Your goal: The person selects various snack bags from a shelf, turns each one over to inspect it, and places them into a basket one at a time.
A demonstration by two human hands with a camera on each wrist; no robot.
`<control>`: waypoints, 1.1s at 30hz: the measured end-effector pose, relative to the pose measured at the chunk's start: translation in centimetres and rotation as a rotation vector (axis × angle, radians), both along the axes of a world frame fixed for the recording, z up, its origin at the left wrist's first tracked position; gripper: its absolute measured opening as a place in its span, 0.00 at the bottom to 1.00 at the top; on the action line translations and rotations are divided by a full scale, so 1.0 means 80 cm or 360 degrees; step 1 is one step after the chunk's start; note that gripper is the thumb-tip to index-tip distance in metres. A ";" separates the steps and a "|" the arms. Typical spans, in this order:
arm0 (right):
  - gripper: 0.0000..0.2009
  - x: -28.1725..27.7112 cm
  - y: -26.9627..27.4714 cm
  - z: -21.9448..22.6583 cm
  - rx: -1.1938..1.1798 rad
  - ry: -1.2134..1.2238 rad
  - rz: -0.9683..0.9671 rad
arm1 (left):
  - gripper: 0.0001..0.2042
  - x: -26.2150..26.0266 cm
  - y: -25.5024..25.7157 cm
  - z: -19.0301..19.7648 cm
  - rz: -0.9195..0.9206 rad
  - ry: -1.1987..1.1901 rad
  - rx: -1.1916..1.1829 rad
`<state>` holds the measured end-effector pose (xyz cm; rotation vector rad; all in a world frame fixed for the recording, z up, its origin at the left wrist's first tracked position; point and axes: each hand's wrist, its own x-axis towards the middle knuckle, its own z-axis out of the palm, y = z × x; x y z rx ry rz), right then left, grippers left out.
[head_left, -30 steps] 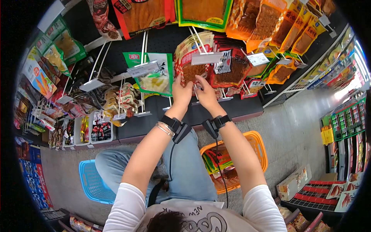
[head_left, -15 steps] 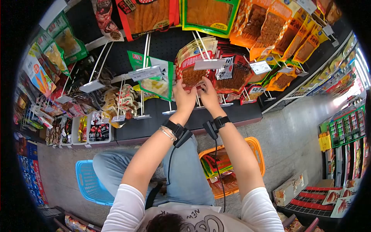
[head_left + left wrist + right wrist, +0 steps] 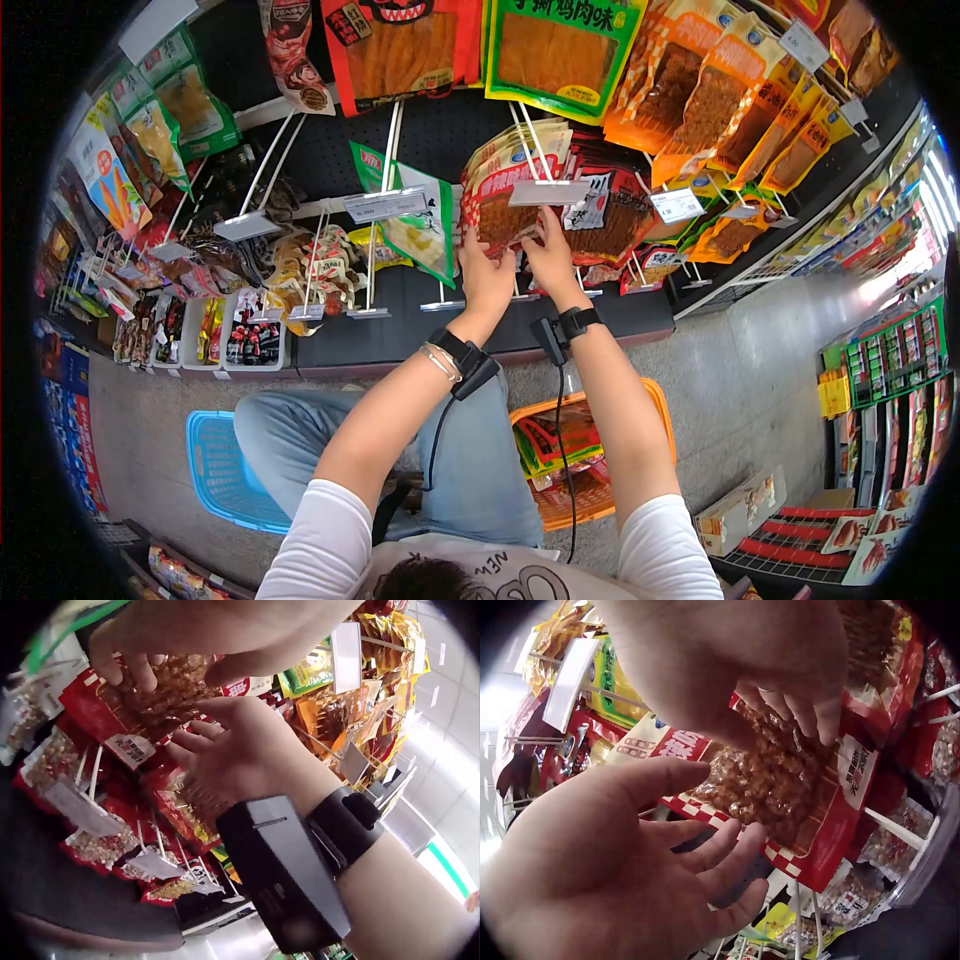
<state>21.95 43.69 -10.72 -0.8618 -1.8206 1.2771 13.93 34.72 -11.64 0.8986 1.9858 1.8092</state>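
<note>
A red snack packet (image 3: 505,215) with a clear window of brown pieces hangs behind a price tag in the head view. Both hands are at its lower part. My left hand (image 3: 487,285) touches the lower left, thumb and fingertips along the checkered border in the right wrist view. My right hand (image 3: 550,260) is on the other side; its bent fingertips rest on the window (image 3: 780,780). In the left wrist view the right hand's thumb lies along the packet's edge. A green-edged packet (image 3: 415,235) hangs tilted left of the hands.
Metal hooks with price tags (image 3: 385,203) stick out around the hands. More red packets (image 3: 610,225) hang to the right, larger bags (image 3: 560,55) above. Below, an orange basket (image 3: 655,420) holds several packets, and a blue basket (image 3: 230,470) stands beside the person's leg.
The hands have spread from close together at the packet's bottom edge to its two lower sides. The green-edged packet has swung from upright to tilted. The head view has shifted slightly.
</note>
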 end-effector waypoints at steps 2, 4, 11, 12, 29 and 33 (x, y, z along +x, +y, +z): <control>0.34 -0.002 0.007 -0.013 0.0096 0.0063 0.0018 | 0.30 0.001 -0.004 0.003 0.0013 0.0039 -0.0005; 0.34 -0.003 0.010 -0.019 0.0207 0.0043 0.0002 | 0.27 0.001 0.002 -0.014 0.0045 0.0169 0.0036; 0.33 -0.003 -0.006 -0.017 0.0183 -0.0008 0.0117 | 0.14 -0.006 0.005 0.001 0.0196 0.0399 0.0066; 0.32 -0.003 -0.011 -0.014 0.0151 0.0021 0.0167 | 0.13 -0.009 0.005 0.001 0.0190 0.0415 0.0094; 0.30 0.018 -0.045 -0.003 0.0237 0.0168 -0.0071 | 0.07 -0.016 -0.027 0.047 0.0093 0.0539 0.0346; 0.30 0.029 -0.028 -0.016 0.0208 0.0229 -0.0184 | 0.09 -0.009 -0.055 0.069 0.0056 0.0439 0.0518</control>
